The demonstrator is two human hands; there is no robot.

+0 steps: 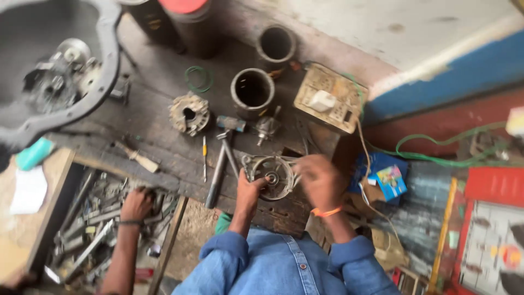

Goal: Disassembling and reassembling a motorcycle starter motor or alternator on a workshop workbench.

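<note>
Both hands meet at the near edge of a dark, worn wooden workbench (164,82). Left hand (251,191) grips the side of a round metal motor end housing (274,176) that sits on the bench edge, fingers curled on its rim. Right hand (321,180) is at the housing's other side, blurred — I cannot tell whether it grasps it or only touches.

Largest on the bench is a big grey cast cover (65,71) at far left. Then a cream switch box (331,98), two dark metal cylinders (252,90), a wound stator (189,113), a hammer (222,158) just left of the housing, a small screwdriver (204,158).

Another person's hand (135,205) digs in a drawer of tools (90,229) — well left of the housing.
</note>
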